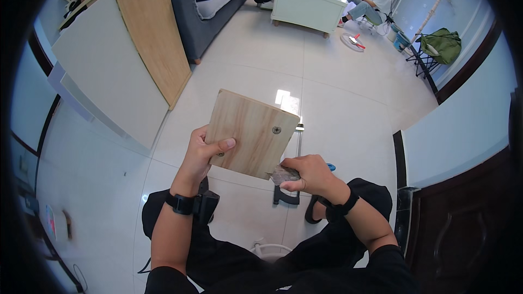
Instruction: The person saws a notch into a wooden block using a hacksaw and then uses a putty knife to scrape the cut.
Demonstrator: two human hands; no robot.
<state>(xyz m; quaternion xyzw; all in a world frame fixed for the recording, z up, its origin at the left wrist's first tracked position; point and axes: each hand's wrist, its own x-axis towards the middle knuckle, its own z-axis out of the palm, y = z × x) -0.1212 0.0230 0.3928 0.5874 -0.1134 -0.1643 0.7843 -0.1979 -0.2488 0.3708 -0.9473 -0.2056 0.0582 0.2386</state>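
A pale wooden board (248,133) is tilted up in front of me, with a cross-head screw (277,130) set near its right edge. My left hand (202,149) grips the board's left side, thumb lying across the face beside a second screw (220,154). By the lower right corner, my right hand (311,174) is closed on a crumpled grey-brown piece (284,175); its exact kind I cannot make out. That piece is at or very near the board's edge. Below it on the floor lies a hacksaw (287,198) with a dark handle, partly hidden by the board and my hand.
A wood-and-white cabinet (147,38) stands left, beside a grey sofa (215,13). Ahead is a white table (308,2), with a seated person (373,5) near it. A green folding chair (440,46) stands right. A blue object (330,167) lies past my right hand.
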